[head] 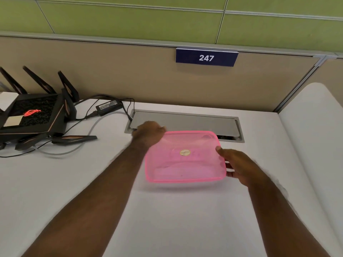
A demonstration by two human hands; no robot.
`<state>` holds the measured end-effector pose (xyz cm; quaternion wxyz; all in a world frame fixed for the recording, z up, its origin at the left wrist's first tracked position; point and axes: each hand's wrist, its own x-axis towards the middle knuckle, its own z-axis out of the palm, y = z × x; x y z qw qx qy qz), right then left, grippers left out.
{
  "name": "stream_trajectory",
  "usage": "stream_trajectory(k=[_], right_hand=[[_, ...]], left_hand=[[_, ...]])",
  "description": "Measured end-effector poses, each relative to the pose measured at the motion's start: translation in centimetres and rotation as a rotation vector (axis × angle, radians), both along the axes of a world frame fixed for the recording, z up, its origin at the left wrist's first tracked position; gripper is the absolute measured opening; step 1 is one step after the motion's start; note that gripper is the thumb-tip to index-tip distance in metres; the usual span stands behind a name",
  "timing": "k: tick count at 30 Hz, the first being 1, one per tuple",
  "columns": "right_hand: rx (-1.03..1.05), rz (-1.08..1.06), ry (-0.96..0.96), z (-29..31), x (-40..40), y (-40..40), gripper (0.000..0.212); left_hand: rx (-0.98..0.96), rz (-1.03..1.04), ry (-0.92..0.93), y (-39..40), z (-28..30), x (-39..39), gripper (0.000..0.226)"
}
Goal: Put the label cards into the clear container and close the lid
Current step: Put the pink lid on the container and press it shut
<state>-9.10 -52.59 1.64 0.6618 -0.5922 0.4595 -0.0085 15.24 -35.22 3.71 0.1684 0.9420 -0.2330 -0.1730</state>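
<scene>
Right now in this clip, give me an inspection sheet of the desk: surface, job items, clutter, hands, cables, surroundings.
Surface: white desk with a grey cable hatch at the back; near half bare.
Job's things: translucent pink lid, gold sticker at its centre, held between both hands. Whether a container sits under it cannot be told. Label cards: nothing seen.
Clutter: black router with upright antennas, far left.
Hands: left hand grips the lid's far left corner; right hand grips its right edge.
Cables: power brick and loose cables beside the router.
Surroundings: tan partition with sign reading 247; green panels above.
</scene>
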Motion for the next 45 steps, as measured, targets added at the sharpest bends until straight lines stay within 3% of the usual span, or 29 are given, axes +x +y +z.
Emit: stream_trajectory(k=[4, 8, 12, 18, 27, 36, 45], right_hand=[[0.093, 0.093, 0.007, -0.5, -3.2, 0.9, 0.051], [0.170, 0.068, -0.042, -0.3, -3.9, 1.5, 0.052], [0.157, -0.005, -0.056, -0.2, -3.7, 1.9, 0.039], [0.220, -0.108, -0.075, -0.1, -3.5, 2.8, 0.025], [0.186, -0.128, -0.048, -0.2, -3.5, 3.3, 0.032], [0.085, -0.127, -0.062, 0.9, -4.8, 6.3, 0.033], [0.037, -0.096, -0.074, 2.1, -9.6, 17.1, 0.022]], left_hand=[[-0.372, 0.221, 0.601, 5.6, -0.9, 0.8, 0.036], [-0.540, 0.372, 0.855, 6.1, -1.5, 0.7, 0.014], [-0.615, 0.441, 0.845, 5.6, -1.9, 0.3, 0.013], [-0.686, 0.478, 0.657, 6.2, -2.1, -2.0, 0.025], [-0.757, 0.500, 0.858, 12.8, -3.5, -9.4, 0.028], [-0.699, 0.352, 0.822, 15.1, -1.8, -9.3, 0.024], [-0.603, 0.185, 0.807, 25.2, -0.8, -11.2, 0.023]])
